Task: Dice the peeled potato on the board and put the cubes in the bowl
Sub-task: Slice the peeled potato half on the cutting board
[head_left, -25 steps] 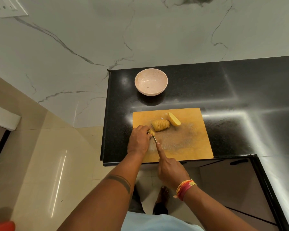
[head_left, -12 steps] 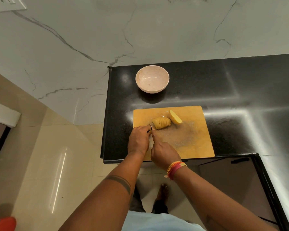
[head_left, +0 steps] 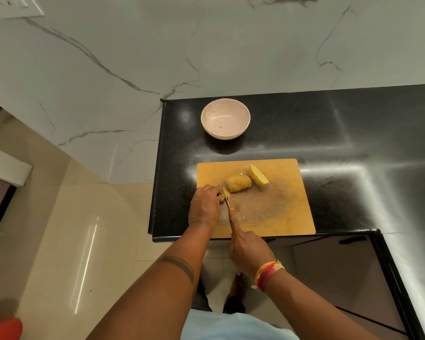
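A wooden cutting board lies on the black counter. On it sits a sliced potato half with its slices still leaning together, and an uncut half just right of it. My left hand pinches a small potato piece at the board's left side. My right hand grips a knife, index finger stretched along its spine, the blade against that piece. The pale pink bowl stands empty behind the board.
The black counter ends at its left edge just beside the board and at its front edge under my wrists. A marble wall rises behind. Below are tiled floor and dark cabinet doors.
My right hand pushed forward along the board and then drew back toward me with the knife. My left hand stayed on the small potato piece.
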`<state>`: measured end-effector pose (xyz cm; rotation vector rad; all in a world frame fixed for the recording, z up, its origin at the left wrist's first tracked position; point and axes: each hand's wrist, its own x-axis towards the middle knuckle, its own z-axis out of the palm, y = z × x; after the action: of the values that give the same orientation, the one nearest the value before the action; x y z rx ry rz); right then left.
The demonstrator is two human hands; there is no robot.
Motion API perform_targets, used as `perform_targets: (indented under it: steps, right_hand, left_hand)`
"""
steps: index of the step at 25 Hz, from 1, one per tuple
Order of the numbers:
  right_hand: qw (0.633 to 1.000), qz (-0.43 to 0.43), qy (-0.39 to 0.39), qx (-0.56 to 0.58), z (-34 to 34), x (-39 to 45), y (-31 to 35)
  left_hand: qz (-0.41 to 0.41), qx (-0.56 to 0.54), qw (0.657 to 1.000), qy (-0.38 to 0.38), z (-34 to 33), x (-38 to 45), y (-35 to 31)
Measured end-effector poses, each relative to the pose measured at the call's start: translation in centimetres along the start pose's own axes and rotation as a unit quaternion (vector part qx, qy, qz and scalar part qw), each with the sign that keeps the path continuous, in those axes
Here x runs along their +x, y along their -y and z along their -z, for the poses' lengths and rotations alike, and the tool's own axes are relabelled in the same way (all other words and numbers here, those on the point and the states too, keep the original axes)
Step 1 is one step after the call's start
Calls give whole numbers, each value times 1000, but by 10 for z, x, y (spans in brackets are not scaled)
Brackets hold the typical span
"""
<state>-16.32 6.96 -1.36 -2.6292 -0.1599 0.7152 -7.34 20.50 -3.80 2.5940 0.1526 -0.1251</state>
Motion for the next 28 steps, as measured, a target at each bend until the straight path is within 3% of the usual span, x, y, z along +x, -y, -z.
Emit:
perform_targets:
  steps: [11, 28]
  right_hand:
    - [998, 8, -31, 61, 9, 5, 3]
    - [1000, 17, -13, 21, 15, 46, 12]
  left_hand:
    - [24, -64, 997, -27, -2, -4, 5]
    - [26, -67, 997, -27, -1, 2, 5]
